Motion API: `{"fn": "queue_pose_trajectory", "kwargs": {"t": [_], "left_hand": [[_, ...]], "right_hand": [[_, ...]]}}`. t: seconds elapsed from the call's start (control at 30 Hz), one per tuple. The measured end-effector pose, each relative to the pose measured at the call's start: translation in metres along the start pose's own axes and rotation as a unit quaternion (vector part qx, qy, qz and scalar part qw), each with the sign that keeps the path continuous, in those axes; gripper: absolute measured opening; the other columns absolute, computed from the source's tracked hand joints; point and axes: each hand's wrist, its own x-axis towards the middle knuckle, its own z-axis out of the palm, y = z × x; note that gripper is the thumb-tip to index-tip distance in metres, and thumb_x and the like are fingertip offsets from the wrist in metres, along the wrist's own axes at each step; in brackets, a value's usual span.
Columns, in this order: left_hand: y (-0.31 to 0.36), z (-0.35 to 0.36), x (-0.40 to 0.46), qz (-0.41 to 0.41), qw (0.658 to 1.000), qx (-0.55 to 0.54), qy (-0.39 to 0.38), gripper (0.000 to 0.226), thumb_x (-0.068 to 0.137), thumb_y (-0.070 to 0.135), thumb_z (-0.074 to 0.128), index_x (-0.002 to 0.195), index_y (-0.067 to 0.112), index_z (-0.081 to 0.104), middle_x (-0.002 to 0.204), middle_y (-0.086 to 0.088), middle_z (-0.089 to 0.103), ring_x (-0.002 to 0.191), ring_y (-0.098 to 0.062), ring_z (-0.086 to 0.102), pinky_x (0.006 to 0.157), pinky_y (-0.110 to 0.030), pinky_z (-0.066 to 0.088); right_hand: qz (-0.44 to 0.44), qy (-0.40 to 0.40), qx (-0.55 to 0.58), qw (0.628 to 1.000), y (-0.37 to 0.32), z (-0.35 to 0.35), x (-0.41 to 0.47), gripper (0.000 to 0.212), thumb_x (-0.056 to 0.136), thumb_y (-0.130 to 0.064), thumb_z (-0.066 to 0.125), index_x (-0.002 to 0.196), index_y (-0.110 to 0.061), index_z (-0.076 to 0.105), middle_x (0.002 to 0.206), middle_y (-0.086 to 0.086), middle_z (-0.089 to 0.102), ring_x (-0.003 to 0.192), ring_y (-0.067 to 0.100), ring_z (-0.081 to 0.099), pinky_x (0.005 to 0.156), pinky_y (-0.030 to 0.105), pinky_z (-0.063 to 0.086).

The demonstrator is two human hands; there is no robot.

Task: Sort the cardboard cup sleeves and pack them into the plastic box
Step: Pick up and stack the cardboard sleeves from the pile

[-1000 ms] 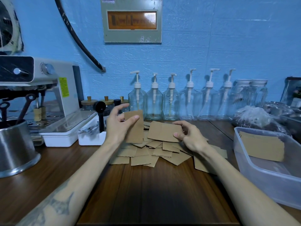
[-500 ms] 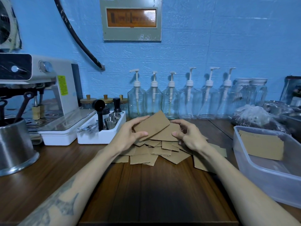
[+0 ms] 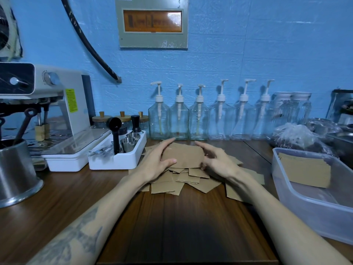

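Setting: blue painted wall (image 3: 248,44) behind a dark wooden counter (image 3: 181,226); a grey panel with an orange window (image 3: 152,21) hangs on the wall; a black hose (image 3: 87,43) slants down beside it.
Left hand: the left hand (image 3: 154,161) rests on the left end of the top cardboard sleeve (image 3: 183,155), thumb curled over its near edge, fingers laid along its far side; it holds the sleeve.
Right hand: the right hand (image 3: 217,161) meets the sleeve's right end, fingers bent at its edge; whether they pinch it cannot be told.
Sleeves: the held sleeve lies flat on top of a loose pile of cardboard sleeves (image 3: 183,180) spread at the middle of the counter, between the two forearms; more of the pile shows under the right wrist.
Box: a clear plastic box (image 3: 298,199) stands at the counter's right edge; flat sleeves (image 3: 305,171) lean inside it against its far wall.
Back edge: a row of clear pump bottles (image 3: 198,119) lines the wall; a bulging plastic bag (image 3: 298,136) sits just behind the box.
Left side: a white coffee machine (image 3: 57,104); a white tray of small metal cups (image 3: 118,155) just beside the pile; a steel tub (image 3: 15,171) at the left edge.
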Motion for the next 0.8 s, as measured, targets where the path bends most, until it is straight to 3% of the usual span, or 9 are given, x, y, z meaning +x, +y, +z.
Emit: {"fn": "queue_pose_trajectory", "kwargs": {"t": [0.13, 0.23, 0.47, 0.57, 0.67, 0.73, 0.8], "left_hand": [[0.003, -0.002, -0.001, 0.004, 1.0, 0.009, 0.02, 0.056, 0.082, 0.043, 0.073, 0.131, 0.043, 0.046, 0.124, 0.008, 0.061, 0.109, -0.015, 0.059, 0.092, -0.045, 0.052], [0.005, -0.002, -0.001, 0.001, 1.0, 0.013, 0.018, 0.049, 0.081, 0.047, 0.072, 0.123, 0.044, 0.047, 0.111, 0.003, 0.064, 0.096, -0.02, 0.061, 0.084, -0.048, 0.053], [0.004, -0.001, -0.001, 0.0, 1.0, 0.009, 0.022, 0.047, 0.082, 0.047, 0.073, 0.12, 0.044, 0.047, 0.102, -0.011, 0.066, 0.088, -0.026, 0.061, 0.08, -0.05, 0.053], [0.005, -0.003, -0.002, -0.005, 1.0, 0.01, 0.025, 0.049, 0.082, 0.048, 0.072, 0.124, 0.041, 0.047, 0.094, -0.007, 0.066, 0.074, -0.021, 0.056, 0.073, -0.043, 0.051], [0.003, -0.009, -0.004, -0.018, 0.999, -0.004, 0.041, 0.051, 0.085, 0.046, 0.07, 0.13, 0.038, 0.048, 0.083, 0.008, 0.06, 0.063, -0.007, 0.048, 0.066, -0.028, 0.045], [0.0, -0.016, -0.006, -0.028, 0.998, 0.012, 0.048, 0.047, 0.089, 0.045, 0.066, 0.132, 0.035, 0.049, 0.085, 0.013, 0.063, 0.065, -0.004, 0.052, 0.066, -0.023, 0.046], [-0.005, -0.025, -0.009, -0.038, 0.996, 0.059, 0.051, 0.039, 0.092, 0.042, 0.062, 0.129, 0.032, 0.052, 0.088, 0.015, 0.064, 0.076, -0.005, 0.057, 0.073, -0.029, 0.051]], "right_hand": [[-0.027, 0.017, -0.028, 0.999, 0.002, 0.005, 0.003, 0.054, 0.088, -0.023, 0.072, 0.138, -0.031, 0.054, 0.101, 0.015, 0.069, 0.084, 0.027, 0.064, 0.09, 0.048, 0.053], [-0.042, 0.03, -0.039, 0.998, 0.005, 0.008, 0.004, 0.044, 0.089, -0.023, 0.072, 0.131, -0.032, 0.058, 0.108, 0.025, 0.066, 0.098, 0.041, 0.061, 0.092, 0.054, 0.051], [-0.045, 0.021, -0.056, 0.997, 0.004, 0.009, 0.005, 0.046, 0.09, -0.016, 0.07, 0.129, -0.037, 0.059, 0.111, 0.006, 0.068, 0.105, 0.028, 0.062, 0.097, 0.048, 0.05], [-0.05, 0.02, -0.044, 0.998, 0.002, 0.009, 0.006, 0.045, 0.09, -0.012, 0.069, 0.127, -0.036, 0.06, 0.108, -0.001, 0.069, 0.1, 0.022, 0.065, 0.093, 0.043, 0.054], [-0.055, 0.038, -0.046, 0.997, 0.003, 0.006, 0.007, 0.043, 0.09, -0.013, 0.07, 0.122, -0.04, 0.061, 0.101, 0.003, 0.067, 0.091, 0.023, 0.06, 0.088, 0.04, 0.052], [-0.053, 0.055, -0.041, 0.996, 0.003, 0.0, 0.006, 0.042, 0.089, -0.012, 0.07, 0.119, -0.04, 0.06, 0.096, 0.012, 0.063, 0.085, 0.03, 0.055, 0.084, 0.04, 0.05], [-0.042, 0.078, -0.031, 0.996, 0.004, -0.007, 0.006, 0.04, 0.089, -0.011, 0.07, 0.116, -0.04, 0.06, 0.103, 0.018, 0.065, 0.087, 0.037, 0.056, 0.082, 0.041, 0.051]]}}
